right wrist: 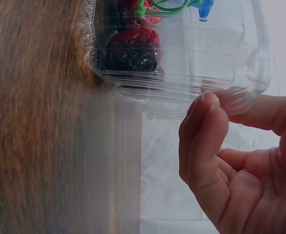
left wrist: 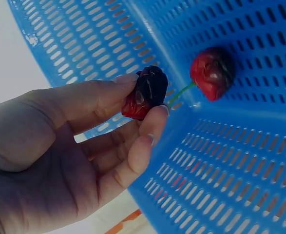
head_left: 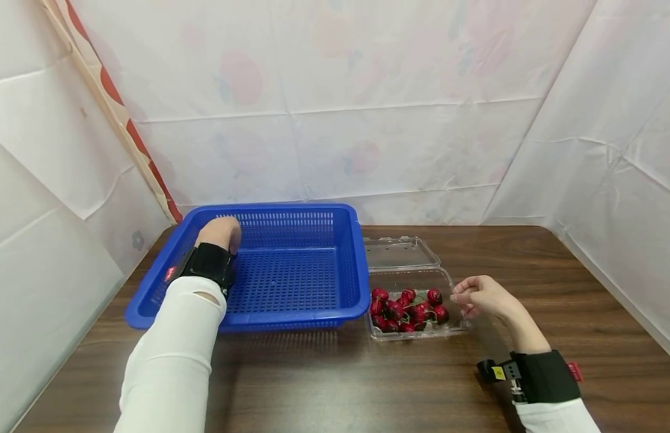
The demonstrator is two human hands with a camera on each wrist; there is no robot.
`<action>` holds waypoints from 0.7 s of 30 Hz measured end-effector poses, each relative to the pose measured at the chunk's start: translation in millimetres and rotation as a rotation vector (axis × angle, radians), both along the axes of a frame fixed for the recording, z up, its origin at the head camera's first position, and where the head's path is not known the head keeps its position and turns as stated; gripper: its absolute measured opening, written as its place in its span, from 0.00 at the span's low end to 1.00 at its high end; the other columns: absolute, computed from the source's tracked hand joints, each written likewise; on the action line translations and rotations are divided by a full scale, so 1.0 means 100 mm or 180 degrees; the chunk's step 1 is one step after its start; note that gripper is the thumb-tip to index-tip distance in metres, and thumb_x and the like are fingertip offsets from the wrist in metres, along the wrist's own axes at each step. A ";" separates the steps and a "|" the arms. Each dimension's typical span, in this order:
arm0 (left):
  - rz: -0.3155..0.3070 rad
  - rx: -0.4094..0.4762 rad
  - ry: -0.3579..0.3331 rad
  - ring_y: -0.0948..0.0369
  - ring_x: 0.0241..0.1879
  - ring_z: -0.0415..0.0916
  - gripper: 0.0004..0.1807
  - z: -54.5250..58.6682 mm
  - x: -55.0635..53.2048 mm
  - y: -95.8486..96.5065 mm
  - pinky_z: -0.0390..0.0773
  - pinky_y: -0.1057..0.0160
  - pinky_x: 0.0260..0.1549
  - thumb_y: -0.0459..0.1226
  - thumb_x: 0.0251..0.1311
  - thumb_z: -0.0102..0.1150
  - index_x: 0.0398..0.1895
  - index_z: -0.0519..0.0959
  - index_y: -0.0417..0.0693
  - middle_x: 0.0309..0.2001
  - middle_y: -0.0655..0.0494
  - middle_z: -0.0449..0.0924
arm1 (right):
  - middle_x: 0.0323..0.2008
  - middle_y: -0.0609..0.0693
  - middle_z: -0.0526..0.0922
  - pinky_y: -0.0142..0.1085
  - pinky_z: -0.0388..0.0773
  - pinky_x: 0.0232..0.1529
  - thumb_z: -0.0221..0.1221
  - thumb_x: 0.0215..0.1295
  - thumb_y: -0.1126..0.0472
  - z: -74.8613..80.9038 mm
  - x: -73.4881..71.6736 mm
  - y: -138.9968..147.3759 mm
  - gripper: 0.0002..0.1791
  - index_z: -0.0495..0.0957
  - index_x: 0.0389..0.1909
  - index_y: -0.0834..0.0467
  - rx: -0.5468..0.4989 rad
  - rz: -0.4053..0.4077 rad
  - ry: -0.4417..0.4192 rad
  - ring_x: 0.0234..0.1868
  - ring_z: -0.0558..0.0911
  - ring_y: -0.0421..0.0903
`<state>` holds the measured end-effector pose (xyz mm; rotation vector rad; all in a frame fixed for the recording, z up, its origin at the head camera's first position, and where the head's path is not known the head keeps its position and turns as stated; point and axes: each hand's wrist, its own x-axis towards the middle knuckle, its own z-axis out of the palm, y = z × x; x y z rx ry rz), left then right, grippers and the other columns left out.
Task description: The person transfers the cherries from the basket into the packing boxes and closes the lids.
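My left hand (head_left: 220, 233) reaches into the left part of a blue plastic basket (head_left: 281, 317). In the left wrist view its thumb and fingers pinch a dark red cherry (left wrist: 145, 92). Another cherry (left wrist: 213, 73) with a green stem lies against the basket's slotted wall, just past the fingertips. My right hand (head_left: 486, 296) pinches the right rim of a clear plastic clamshell box (head_left: 416, 335) between thumb and fingers. Several red cherries (head_left: 393, 310) with green stems fill the box's lower part. The box's lid (head_left: 402, 252) lies folded open behind it.
The basket and box stand side by side on a dark wooden table (head_left: 324, 385). White printed cloth (head_left: 313, 144) hangs behind and at both sides. Each wrist wears a black band (head_left: 548, 376); a small camera sticks out from the right one.
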<state>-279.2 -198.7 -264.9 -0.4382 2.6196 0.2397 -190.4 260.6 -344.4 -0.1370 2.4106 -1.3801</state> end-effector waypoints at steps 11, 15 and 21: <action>-0.0512 0.0032 0.0439 0.50 0.31 0.71 0.12 0.11 -0.06 0.05 0.73 0.54 0.32 0.28 0.54 0.52 0.40 0.72 0.28 0.39 0.34 0.71 | 0.18 0.50 0.73 0.39 0.76 0.24 0.53 0.59 0.67 0.01 -0.02 -0.01 0.11 0.67 0.34 0.73 0.0054 -0.0009 0.0038 0.20 0.74 0.43; -0.0834 0.0032 0.0449 0.59 0.17 0.63 0.05 0.16 -0.11 0.06 0.66 0.63 0.19 0.26 0.53 0.48 0.25 0.75 0.34 0.20 0.48 0.69 | 0.18 0.50 0.73 0.40 0.76 0.24 0.54 0.59 0.67 0.02 -0.02 -0.02 0.11 0.67 0.34 0.73 0.0067 -0.0007 0.0057 0.20 0.74 0.43; -0.0894 0.0129 0.0846 0.58 0.16 0.60 0.07 0.29 -0.04 0.13 0.62 0.63 0.15 0.25 0.50 0.47 0.17 0.70 0.39 0.20 0.47 0.67 | 0.19 0.50 0.73 0.40 0.76 0.24 0.53 0.60 0.67 0.03 -0.03 -0.04 0.10 0.67 0.33 0.72 0.0076 -0.0011 0.0061 0.20 0.75 0.43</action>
